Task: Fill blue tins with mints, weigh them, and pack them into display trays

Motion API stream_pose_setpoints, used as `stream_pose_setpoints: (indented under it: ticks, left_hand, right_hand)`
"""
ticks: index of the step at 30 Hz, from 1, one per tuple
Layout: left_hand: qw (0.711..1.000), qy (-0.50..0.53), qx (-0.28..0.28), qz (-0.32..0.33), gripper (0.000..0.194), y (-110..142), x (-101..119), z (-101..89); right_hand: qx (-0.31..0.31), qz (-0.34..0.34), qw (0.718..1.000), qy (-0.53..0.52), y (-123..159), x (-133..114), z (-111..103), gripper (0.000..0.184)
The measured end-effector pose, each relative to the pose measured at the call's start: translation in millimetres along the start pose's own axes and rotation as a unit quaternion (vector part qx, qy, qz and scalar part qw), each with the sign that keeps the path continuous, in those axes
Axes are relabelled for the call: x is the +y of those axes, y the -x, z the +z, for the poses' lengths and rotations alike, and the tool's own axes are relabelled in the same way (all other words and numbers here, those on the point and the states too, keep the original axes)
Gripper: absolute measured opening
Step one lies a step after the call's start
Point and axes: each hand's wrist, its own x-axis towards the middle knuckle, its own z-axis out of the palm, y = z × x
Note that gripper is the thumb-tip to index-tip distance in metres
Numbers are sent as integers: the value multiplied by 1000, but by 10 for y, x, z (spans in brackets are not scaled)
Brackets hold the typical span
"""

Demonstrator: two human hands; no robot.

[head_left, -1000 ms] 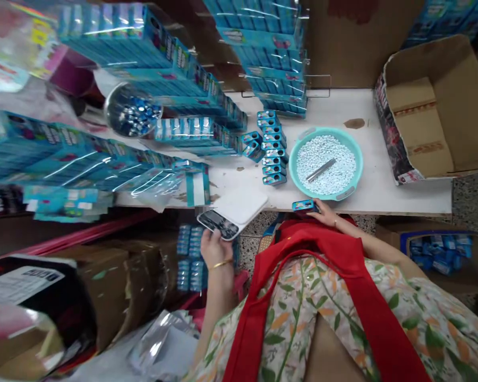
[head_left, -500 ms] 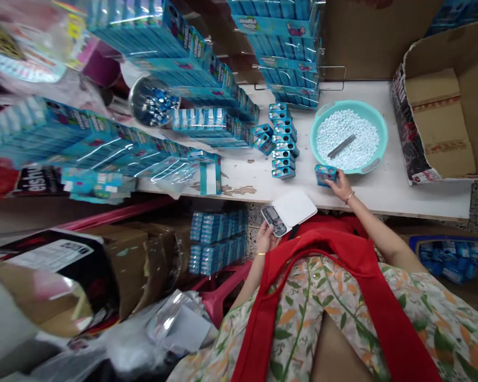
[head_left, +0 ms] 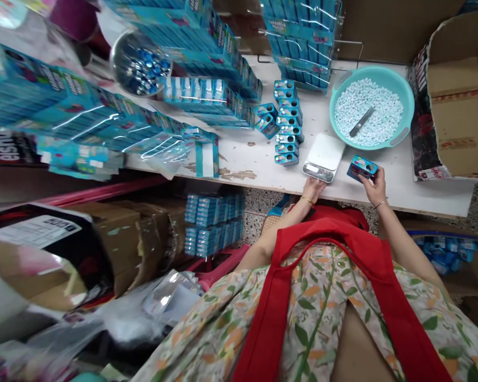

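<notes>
My left hand (head_left: 314, 188) grips the near edge of a white digital scale (head_left: 325, 153), which rests on the white table; its fingertips are partly hidden beneath the edge. Pinched in my right hand (head_left: 375, 187) is a small blue candy box (head_left: 360, 166), just right of the scale, with a round dark opening on its upper face. Beyond it, a turquoise basin (head_left: 398, 139) holds many small pale-blue candies (head_left: 352, 98). A slim grey metal tool (head_left: 361, 122) lies on the candies. Left of the scale stands a row of similar small boxes (head_left: 289, 121) with round holes.
Wrapped stacks of blue cartons (head_left: 302, 48) rise at the back and left. A metal bowl (head_left: 123, 63) of shiny blue pieces stands among them. An open cardboard box (head_left: 454, 116) is at the right. The table's front edge (head_left: 263, 189) runs just before me.
My left hand has brought the scale from a tilted position off the table's front edge up onto the table. My right hand still holds the small box. The view has shifted.
</notes>
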Motion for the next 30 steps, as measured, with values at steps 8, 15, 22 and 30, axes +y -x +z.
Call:
stream_pose_setpoints:
  ticks: [8, 15, 22, 30]
  left_hand:
    - [957, -271, -106, -14, 14, 224, 61, -206]
    - [717, -643, -200, 181, 14, 141, 260, -135]
    - [681, -688, -198, 153, 15, -12, 205, -111]
    - [688, -646, -254, 211, 41, 7, 476, -163]
  right_hand:
    - [12, 85, 996, -25, 654, 325, -48, 56]
    - [3, 106, 994, -28, 719, 519, 208, 62]
    - [-7, 93, 996, -3, 690, 577, 312, 61]
    - [-63, 52, 996, 42, 674, 476, 366, 52]
